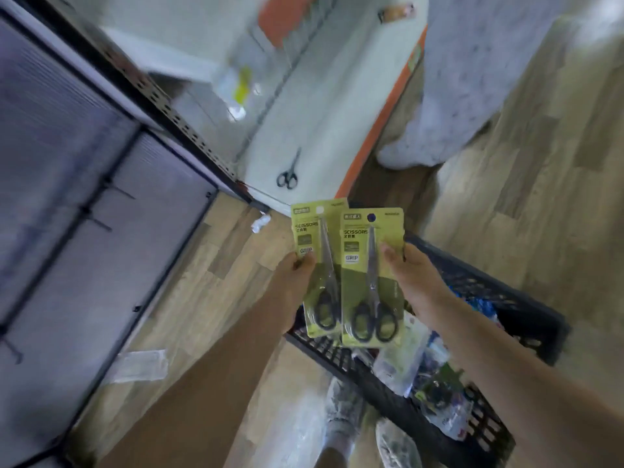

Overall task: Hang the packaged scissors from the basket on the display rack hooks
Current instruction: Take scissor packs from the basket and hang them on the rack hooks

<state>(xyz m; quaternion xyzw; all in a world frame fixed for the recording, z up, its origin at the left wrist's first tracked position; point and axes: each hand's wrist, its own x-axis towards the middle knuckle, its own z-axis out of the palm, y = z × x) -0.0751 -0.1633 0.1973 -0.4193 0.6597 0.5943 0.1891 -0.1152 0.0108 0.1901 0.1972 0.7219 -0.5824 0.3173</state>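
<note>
Two scissor packs overlap between the hands: the left pack (315, 265) sits partly behind the right pack (371, 278). The left hand (297, 282) pinches one's outer edge, the right hand (412, 282) the other's. Below the fingers lies the basket (489, 292); the display rack (101, 197) stands left.

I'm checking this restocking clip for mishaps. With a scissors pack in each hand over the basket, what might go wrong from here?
1. The left hand and right hand each pinch only an edge of their pack; the left scissors pack and right scissors pack overlap, so one may snag the other and slip.
2. With both hands full, threading a hang hole onto a display rack hook may be awkward.
3. The black basket sits by the feet, a possible trip hazard.
</note>
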